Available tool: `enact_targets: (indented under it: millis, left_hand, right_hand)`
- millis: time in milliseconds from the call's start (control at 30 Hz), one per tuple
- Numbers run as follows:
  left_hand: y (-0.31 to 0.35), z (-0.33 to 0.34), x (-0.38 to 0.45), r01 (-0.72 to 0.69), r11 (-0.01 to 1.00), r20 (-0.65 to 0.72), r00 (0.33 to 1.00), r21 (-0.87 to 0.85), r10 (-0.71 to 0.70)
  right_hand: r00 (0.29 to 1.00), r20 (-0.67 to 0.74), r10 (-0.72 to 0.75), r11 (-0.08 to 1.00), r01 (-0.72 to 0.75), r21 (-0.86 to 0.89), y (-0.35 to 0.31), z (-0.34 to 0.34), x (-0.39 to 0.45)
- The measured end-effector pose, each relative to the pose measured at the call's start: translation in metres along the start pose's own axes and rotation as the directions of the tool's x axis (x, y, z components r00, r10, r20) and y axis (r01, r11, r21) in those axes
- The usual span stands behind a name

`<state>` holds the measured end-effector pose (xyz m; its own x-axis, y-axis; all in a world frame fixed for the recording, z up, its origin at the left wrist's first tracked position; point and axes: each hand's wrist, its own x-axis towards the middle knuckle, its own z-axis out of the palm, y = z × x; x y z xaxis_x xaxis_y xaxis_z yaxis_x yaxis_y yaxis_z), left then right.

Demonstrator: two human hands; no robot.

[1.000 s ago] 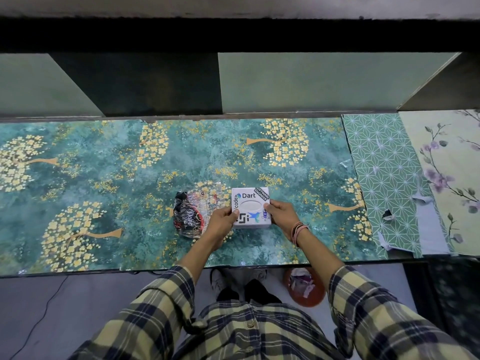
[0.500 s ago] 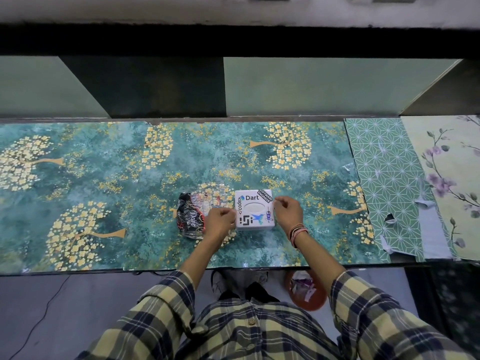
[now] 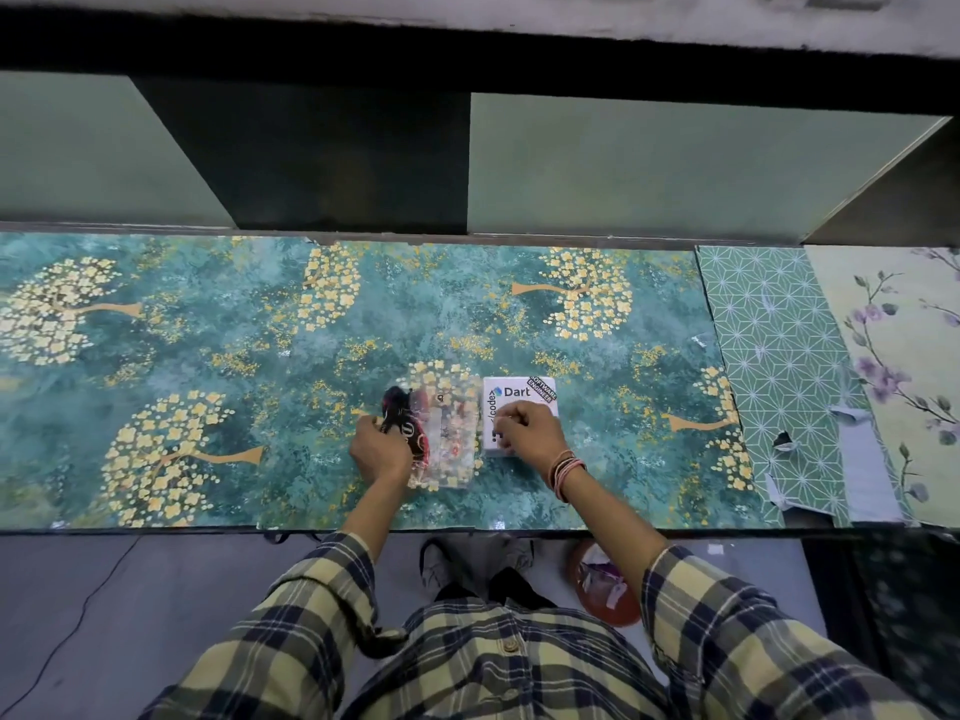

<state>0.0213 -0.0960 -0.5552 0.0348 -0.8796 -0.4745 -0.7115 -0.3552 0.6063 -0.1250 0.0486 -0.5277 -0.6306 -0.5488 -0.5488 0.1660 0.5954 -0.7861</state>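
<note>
A small white box (image 3: 514, 392) with stickers reading "Dart" and "code" lies on the teal tabletop (image 3: 208, 330) with its gold tree pattern. My right hand (image 3: 527, 431) sits on top of it with fingers curled, covering its near half. Left of the box lies a clear plastic packet (image 3: 447, 433) with dark red and black contents at its left end. My left hand (image 3: 379, 452) grips that left end. Packet and box lie side by side, almost touching.
A green geometric sheet (image 3: 779, 356) and a floral sheet (image 3: 893, 356) cover the table's right end, with torn edges near the front. Green panels stand behind the table. An orange bin (image 3: 605, 589) and a cable (image 3: 78, 615) are on the floor below.
My left hand left the box's left side and moved left onto the packet. My right hand shifted from the box's right edge to its top. The box stayed in place.
</note>
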Motion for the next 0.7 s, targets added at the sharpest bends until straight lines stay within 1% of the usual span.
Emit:
enact_targets:
  millis: [67, 167, 233, 333, 367, 433, 500, 533, 600, 667, 700]
  left_hand:
    - [0.000, -0.004, 0.002, -0.067, 0.991, -0.023, 0.998, -0.115, 0.065]
    - [0.009, -0.013, -0.009, -0.197, 0.945, 0.011, 0.978, -0.262, 0.207]
    - [0.014, -0.018, -0.015, -0.240, 0.911, 0.094, 0.954, -0.337, 0.286]
    - [0.023, -0.027, -0.032, -0.254, 0.881, 0.267, 0.887, -0.400, 0.377]
    - [0.024, -0.029, -0.037, -0.227, 0.875, 0.322, 0.866, -0.427, 0.382]
    - [0.027, -0.033, -0.046, -0.164, 0.872, 0.439, 0.811, -0.462, 0.386]
    - [0.029, -0.033, -0.052, -0.140, 0.899, 0.555, 0.745, -0.414, 0.371]
    - [0.029, -0.033, -0.054, -0.127, 0.921, 0.605, 0.719, -0.368, 0.341]
    - [0.029, -0.030, -0.059, -0.098, 0.944, 0.668, 0.684, -0.314, 0.294]
    - [0.029, -0.026, -0.067, -0.085, 0.941, 0.688, 0.661, -0.327, 0.299]
    - [0.029, -0.024, -0.070, -0.041, 0.935, 0.705, 0.646, -0.351, 0.293]
  right_hand:
    - [0.993, 0.116, 0.035, 0.996, -0.045, 0.079, -0.004, 0.010, -0.007]
    - [0.960, 0.249, 0.132, 0.945, -0.198, 0.261, -0.016, 0.022, -0.016]
    - [0.939, 0.297, 0.171, 0.885, -0.279, 0.374, -0.023, 0.024, -0.018]
    - [0.921, 0.339, 0.189, 0.762, -0.356, 0.541, -0.033, 0.021, -0.022]
    - [0.926, 0.322, 0.196, 0.758, -0.352, 0.550, -0.036, 0.018, -0.023]
    - [0.949, 0.239, 0.204, 0.781, -0.305, 0.545, -0.039, 0.015, -0.024]
    - [0.969, 0.130, 0.211, 0.789, -0.247, 0.562, -0.040, 0.012, -0.025]
    - [0.972, 0.088, 0.220, 0.776, -0.228, 0.589, -0.039, 0.011, -0.027]
    - [0.974, 0.040, 0.221, 0.730, -0.193, 0.656, -0.035, 0.006, -0.030]
    - [0.981, 0.035, 0.188, 0.695, -0.158, 0.701, -0.028, 0.000, -0.037]
    - [0.984, 0.034, 0.175, 0.690, -0.147, 0.709, -0.023, -0.004, -0.041]
